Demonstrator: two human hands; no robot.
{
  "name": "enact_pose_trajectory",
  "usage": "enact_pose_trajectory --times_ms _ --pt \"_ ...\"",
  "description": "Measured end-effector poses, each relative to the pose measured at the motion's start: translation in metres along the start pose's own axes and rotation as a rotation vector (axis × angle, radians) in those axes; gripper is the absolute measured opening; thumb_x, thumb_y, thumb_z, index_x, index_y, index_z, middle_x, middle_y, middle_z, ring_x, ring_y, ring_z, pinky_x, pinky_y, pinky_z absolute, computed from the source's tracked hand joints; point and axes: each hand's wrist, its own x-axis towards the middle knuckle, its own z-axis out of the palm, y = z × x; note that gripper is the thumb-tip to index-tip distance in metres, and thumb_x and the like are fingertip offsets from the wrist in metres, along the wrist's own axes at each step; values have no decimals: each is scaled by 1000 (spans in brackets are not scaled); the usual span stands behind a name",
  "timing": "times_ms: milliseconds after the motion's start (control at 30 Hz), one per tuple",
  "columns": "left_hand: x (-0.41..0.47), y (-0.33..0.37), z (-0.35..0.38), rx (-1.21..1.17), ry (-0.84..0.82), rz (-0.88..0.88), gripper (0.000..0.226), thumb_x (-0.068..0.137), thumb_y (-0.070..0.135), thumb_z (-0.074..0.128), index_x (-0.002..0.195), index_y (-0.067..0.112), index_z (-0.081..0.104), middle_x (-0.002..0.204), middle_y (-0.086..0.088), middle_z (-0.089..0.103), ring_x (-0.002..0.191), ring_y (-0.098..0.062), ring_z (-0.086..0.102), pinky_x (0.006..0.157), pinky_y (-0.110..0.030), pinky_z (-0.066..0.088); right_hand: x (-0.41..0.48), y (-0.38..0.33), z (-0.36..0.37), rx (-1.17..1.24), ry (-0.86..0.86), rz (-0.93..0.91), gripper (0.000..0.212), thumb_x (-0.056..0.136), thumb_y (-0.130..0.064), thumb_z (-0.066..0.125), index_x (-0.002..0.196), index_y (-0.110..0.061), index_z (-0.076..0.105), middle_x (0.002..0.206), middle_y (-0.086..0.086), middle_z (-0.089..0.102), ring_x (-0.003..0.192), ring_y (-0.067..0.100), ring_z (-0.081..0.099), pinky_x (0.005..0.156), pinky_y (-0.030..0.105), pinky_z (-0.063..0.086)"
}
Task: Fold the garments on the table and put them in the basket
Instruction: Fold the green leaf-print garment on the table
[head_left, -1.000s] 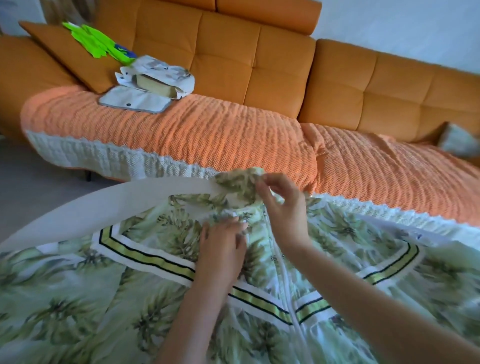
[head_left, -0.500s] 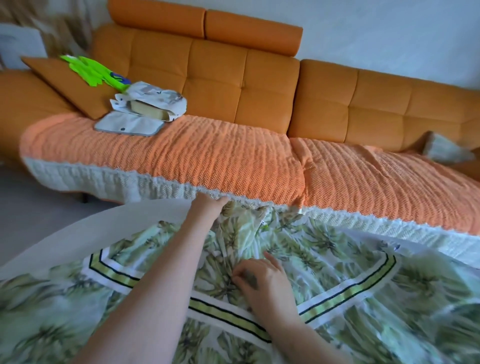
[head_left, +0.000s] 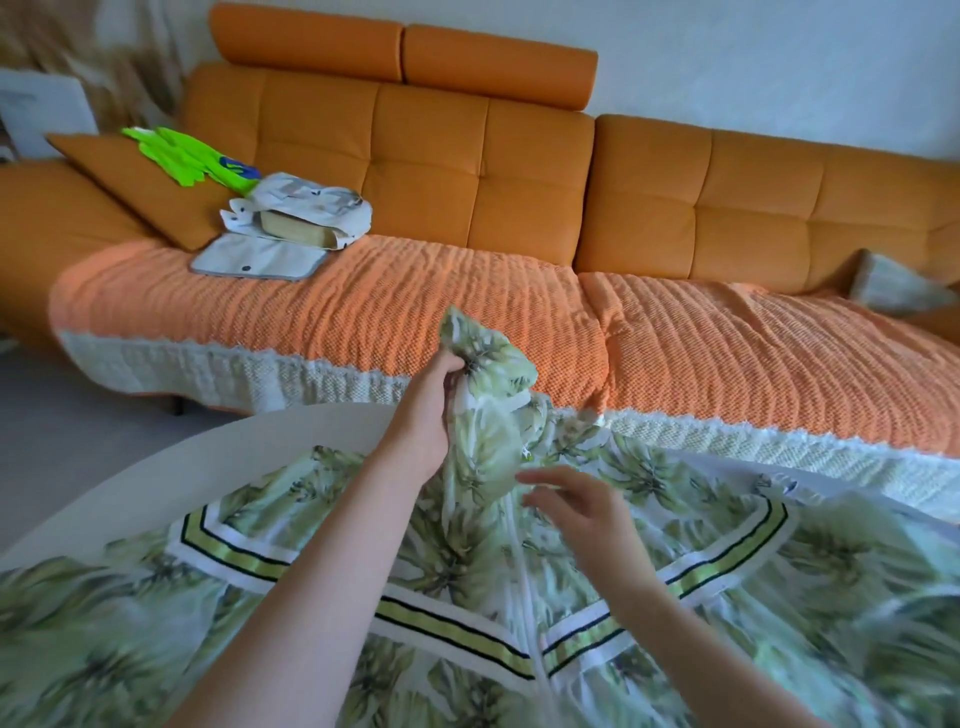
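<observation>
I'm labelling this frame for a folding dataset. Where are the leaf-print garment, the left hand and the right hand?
leaf-print garment (head_left: 649, 473), head view, flat printed cloth beside the zip.
left hand (head_left: 426, 410), head view, back of the hand gripping the bunched top.
right hand (head_left: 582, 506), head view, back of the open hand.

1 head-worn wide-angle view, looking forward and down. Near: leaf-print garment (head_left: 675, 597) on white table (head_left: 156, 483), lower half of frame. Far: orange sofa (head_left: 467, 171) across upper half.
</observation>
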Motion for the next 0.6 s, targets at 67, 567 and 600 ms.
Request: enact_pose_trajectory --times_ms 67,567,600 --pt "-25 3 6 13 -56 85 23 90 16 38 74 8 53 72 -8 56 72 -20 54 70 -33 43 22 -11 -33 234 138 133 20 96 -26 49 99 -16 66 95 11 71 75 20 66 65 30 50" --pt "-156 -48 -41 1113 -54 311 33 90 3 49 85 33 60 106 20 61 92 -1 58 73 -8 44 -1 18 -90 -181 -330 514 46 70 -51 67 103 -19 69 67 3 55 59 15 48 65 24 42" --pt "-161 -45 -41 1052 122 322 25 92 6 49 87 29 58 102 16 61 82 0 58 65 -9 45 -7 18 -93 -227 -314 486 35 70 -49 69 96 -25 72 60 2 48 53 13 38 59 23 36"
